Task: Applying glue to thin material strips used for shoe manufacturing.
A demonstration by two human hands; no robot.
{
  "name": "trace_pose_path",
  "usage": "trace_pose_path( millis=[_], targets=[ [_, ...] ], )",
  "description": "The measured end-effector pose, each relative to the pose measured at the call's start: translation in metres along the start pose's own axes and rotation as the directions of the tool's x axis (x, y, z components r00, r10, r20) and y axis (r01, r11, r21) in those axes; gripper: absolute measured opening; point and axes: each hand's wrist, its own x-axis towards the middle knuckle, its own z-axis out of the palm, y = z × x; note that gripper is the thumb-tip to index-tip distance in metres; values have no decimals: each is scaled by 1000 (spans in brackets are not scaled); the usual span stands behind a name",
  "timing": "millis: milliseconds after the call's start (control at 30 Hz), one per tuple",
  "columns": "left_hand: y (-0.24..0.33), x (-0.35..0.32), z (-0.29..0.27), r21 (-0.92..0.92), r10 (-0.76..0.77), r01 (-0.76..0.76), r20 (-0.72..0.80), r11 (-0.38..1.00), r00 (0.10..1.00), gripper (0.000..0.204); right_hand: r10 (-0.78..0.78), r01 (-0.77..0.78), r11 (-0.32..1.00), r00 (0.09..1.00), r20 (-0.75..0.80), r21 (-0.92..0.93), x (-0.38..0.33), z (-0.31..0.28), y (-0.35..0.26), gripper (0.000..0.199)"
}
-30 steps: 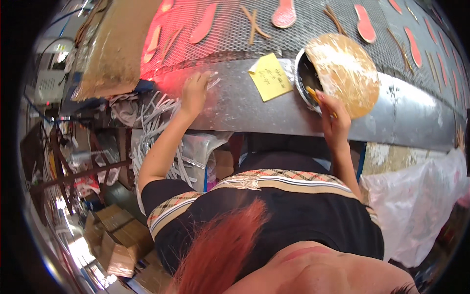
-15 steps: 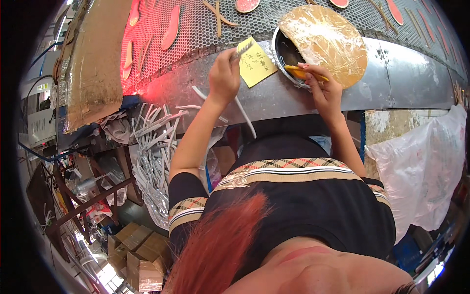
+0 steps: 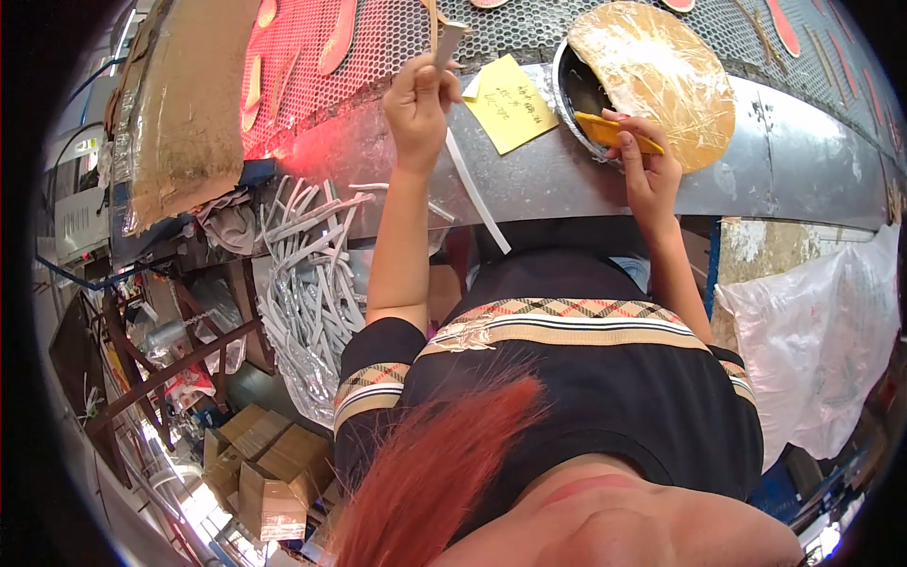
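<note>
Head view: left hand (image 3: 419,94) raised over the metal bench ledge (image 3: 567,180), fingers curled tight around a long white strip (image 3: 470,184); strip's upper end sticks up past the knuckles, lower end hangs slack down past the ledge edge toward the person's chest. Right hand (image 3: 647,170) pinches a flat yellow scraper (image 3: 616,132) between thumb and closed fingers; blade tip sits at the mouth of a dark round pot (image 3: 581,90), partly covered by a tan disc lid (image 3: 657,71) wrapped in clear film. Yellow paper note (image 3: 510,102) lies on the ledge between the hands, just beside the strip. Perforated mesh belt (image 3: 397,38) behind carries flat red sole-shaped pieces (image 3: 338,42); pile of spare white strips (image 3: 312,274) hangs below left.

Risk, as judged: the strip's free end dangles unsupported; it could catch on the ledge or on clothing and twist; whatever the scraper lifts from the pot may drip onto the note or ledge, given the reach between pot and strip.
</note>
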Motion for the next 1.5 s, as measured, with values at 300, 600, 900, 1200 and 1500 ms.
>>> trace_pose_path(
  millis=[300, 600, 900, 1200, 1500],
  targets=[
    [-10, -25, 20, 585, -492, 269, 262, 766, 830, 41, -152, 148, 988, 984, -93, -47, 5, 3, 1, 16],
    [-1, -21, 36, 703, -443, 79, 353, 707, 824, 38, -287, 294, 941, 956, 64, -169, 19, 17, -8, 15],
    [-8, -14, 16, 428, -1, -160, 352, 890, 936, 22, -223, 218, 945, 975, 6, -245, 23, 0, -3, 14],
    [10, -17, 25, -58, -118, 105, -287, 993, 951, 18, -136, 155, 966, 985, 104, -208, 13, -1, -1, 15],
    [-17, -34, 41, -135, -191, 153, -348, 979, 918, 15, -206, 194, 957, 978, -37, -215, 10, 10, -2, 12]
  ],
)
